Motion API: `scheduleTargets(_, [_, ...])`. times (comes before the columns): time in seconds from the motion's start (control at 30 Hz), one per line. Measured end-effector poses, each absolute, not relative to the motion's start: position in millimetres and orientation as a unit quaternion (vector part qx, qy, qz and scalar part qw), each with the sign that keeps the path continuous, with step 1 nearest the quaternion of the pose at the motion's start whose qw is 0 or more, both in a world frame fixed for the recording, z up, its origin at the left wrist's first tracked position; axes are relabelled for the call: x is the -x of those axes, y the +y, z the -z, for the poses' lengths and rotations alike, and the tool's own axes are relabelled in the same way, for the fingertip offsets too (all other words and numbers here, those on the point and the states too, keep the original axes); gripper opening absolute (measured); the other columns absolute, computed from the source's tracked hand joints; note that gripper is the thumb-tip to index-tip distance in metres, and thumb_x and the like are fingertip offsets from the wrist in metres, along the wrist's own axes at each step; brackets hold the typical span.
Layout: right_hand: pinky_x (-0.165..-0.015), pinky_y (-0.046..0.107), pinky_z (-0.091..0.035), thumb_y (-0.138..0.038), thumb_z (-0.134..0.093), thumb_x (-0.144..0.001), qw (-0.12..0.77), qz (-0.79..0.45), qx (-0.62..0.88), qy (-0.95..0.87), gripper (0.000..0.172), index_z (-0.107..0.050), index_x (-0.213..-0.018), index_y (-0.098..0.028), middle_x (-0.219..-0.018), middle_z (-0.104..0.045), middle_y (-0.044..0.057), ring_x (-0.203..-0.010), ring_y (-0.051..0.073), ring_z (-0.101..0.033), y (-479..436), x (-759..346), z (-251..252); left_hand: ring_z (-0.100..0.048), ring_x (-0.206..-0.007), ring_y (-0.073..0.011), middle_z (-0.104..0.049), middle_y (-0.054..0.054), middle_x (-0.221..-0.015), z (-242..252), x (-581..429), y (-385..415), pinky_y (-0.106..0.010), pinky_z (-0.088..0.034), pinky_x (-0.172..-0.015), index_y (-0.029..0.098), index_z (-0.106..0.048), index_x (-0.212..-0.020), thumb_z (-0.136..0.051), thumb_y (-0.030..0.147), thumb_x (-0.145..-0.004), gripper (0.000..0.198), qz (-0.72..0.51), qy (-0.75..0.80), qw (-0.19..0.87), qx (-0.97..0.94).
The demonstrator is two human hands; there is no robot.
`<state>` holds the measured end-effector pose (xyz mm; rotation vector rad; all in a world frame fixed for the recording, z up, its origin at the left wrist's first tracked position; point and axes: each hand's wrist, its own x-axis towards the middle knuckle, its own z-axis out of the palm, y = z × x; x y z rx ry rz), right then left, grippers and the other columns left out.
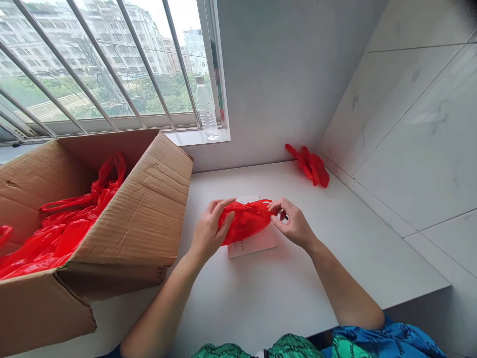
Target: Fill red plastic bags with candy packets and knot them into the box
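Both of my hands hold a red plastic bag (248, 224) above a pale book (257, 243) that lies on the white tabletop. My left hand (214, 226) grips the bag's left end between thumb and fingers. At its right end, my right hand (290, 221) pinches the bag, near a thin red loop. The bag covers much of the book, and printed characters show along the book's lower part.
A large open cardboard box (137, 214) full of red bags (70, 231) stands at the left. Another red bag (311, 166) lies at the back right by the tiled wall. A clear bottle (206, 112) stands on the windowsill (201, 138).
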<state>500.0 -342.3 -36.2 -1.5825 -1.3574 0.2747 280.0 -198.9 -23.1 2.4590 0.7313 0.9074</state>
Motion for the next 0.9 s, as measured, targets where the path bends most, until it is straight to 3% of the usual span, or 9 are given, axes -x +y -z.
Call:
scheduleTargets(0.07, [-0.064,0.028,-0.046,-0.028,-0.058,-0.089,0.468,-0.128,0.662,-0.571,0.016,-0.06,-0.104,-0.026,-0.103,-0.068,0.002,-0.079,0.016,-0.061,-341.7,-486.2,36.4,-0.065,-0.08,-0.0122,-0.057,-0.005,-0.132,25.5,-284.8,-208.7,-0.023,-0.049,-0.061,0.034,-0.06,-0.13,-0.053,0.04,-0.097,0.034,-0.29,0.244,0.165,-0.911])
scheduleTargets(0.13, [-0.065,0.029,-0.046,-0.035,-0.061,-0.09,0.446,-0.138,0.671,-0.576,0.027,-0.059,-0.115,-0.026,-0.097,-0.068,0.001,-0.075,0.016,-0.06,-340.8,-473.7,36.4,-0.064,-0.074,-0.0104,-0.06,-0.003,-0.126,28.4,-289.4,-216.2,-0.021,-0.044,-0.056,0.033,-0.068,-0.116,-0.055,0.037,-0.097,0.024,-0.286,0.235,0.128,-0.92])
scheduleTargets(0.27, [-0.06,0.028,-0.042,-0.044,-0.06,-0.093,0.456,-0.147,0.682,-0.553,0.02,-0.064,-0.093,-0.025,-0.068,-0.061,-0.003,-0.061,0.014,-0.054,-340.2,-468.5,35.2,-0.066,-0.076,-0.0118,-0.071,0.0,-0.1,28.7,-290.3,-216.3,-0.022,-0.042,-0.058,0.027,-0.07,-0.096,-0.05,0.031,-0.1,0.021,-0.33,0.248,0.108,-0.904])
scheduleTargets(0.4, [-0.058,0.027,-0.045,-0.046,-0.059,-0.093,0.569,-0.126,0.677,-0.449,0.026,-0.059,-0.081,-0.023,-0.069,-0.061,-0.002,-0.061,0.014,-0.055,-343.5,-490.0,35.3,-0.067,-0.077,-0.0145,-0.073,-0.001,-0.093,21.0,-281.1,-199.7,-0.026,-0.05,-0.07,0.022,-0.062,-0.099,-0.05,0.033,-0.099,0.016,-0.392,0.306,0.189,-0.847])
scheduleTargets(0.57, [-0.057,0.026,-0.045,-0.045,-0.06,-0.091,0.645,-0.106,0.652,-0.385,0.027,-0.053,-0.078,-0.023,-0.07,-0.055,-0.003,-0.061,0.013,-0.052,-346.2,-498.0,37.6,-0.065,-0.106,-0.0186,-0.065,-0.009,-0.125,12.3,-276.0,-197.0,-0.033,-0.054,-0.088,0.02,-0.055,-0.11,-0.049,0.036,-0.099,0.019,-0.464,0.275,0.307,-0.784])
scheduleTargets(0.63, [-0.061,0.026,-0.047,-0.044,-0.064,-0.088,0.647,-0.118,0.641,-0.395,0.024,-0.054,-0.086,-0.023,-0.077,-0.059,-0.002,-0.067,0.014,-0.054,-346.0,-489.7,35.8,-0.061,-0.114,-0.0205,-0.063,-0.009,-0.128,9.7,-277.6,-204.4,-0.038,-0.05,-0.099,0.022,-0.052,-0.124,-0.056,0.035,-0.096,0.031,-0.439,0.224,0.276,-0.825])
scheduleTargets(0.73, [-0.071,0.029,-0.048,-0.04,-0.071,-0.084,0.635,-0.124,0.635,-0.422,0.028,-0.055,-0.101,-0.024,-0.08,-0.06,-0.003,-0.072,0.014,-0.056,-346.1,-480.6,31.0,-0.062,-0.103,-0.0196,-0.069,-0.003,-0.104,6.4,-280.0,-212.4,-0.044,-0.039,-0.11,0.026,-0.055,-0.129,-0.063,0.031,-0.092,0.038,-0.372,0.157,0.169,-0.899])
scheduleTargets(0.8, [-0.072,0.029,-0.048,-0.038,-0.071,-0.085,0.641,-0.121,0.63,-0.421,0.028,-0.057,-0.104,-0.023,-0.075,-0.056,-0.004,-0.069,0.013,-0.054,-347.3,-484.2,29.0,-0.062,-0.086,-0.0164,-0.067,0.0,-0.088,4.0,-279.4,-211.2,-0.041,-0.04,-0.105,0.028,-0.065,-0.115,-0.058,0.029,-0.096,0.021,-0.35,0.153,0.132,-0.914])
scheduleTargets(0.9, [-0.067,0.027,-0.047,-0.038,-0.067,-0.086,0.698,-0.06,0.618,-0.357,0.024,-0.057,-0.102,-0.022,-0.073,-0.05,-0.005,-0.065,0.011,-0.051,-351.5,-501.9,28.5,-0.059,-0.078,-0.0148,-0.064,-0.002,-0.087,-1.6,-273.6,-202.3,-0.031,-0.046,-0.085,0.024,-0.069,-0.1,-0.052,0.028,-0.098,0.018,-0.392,0.185,0.196,-0.88])
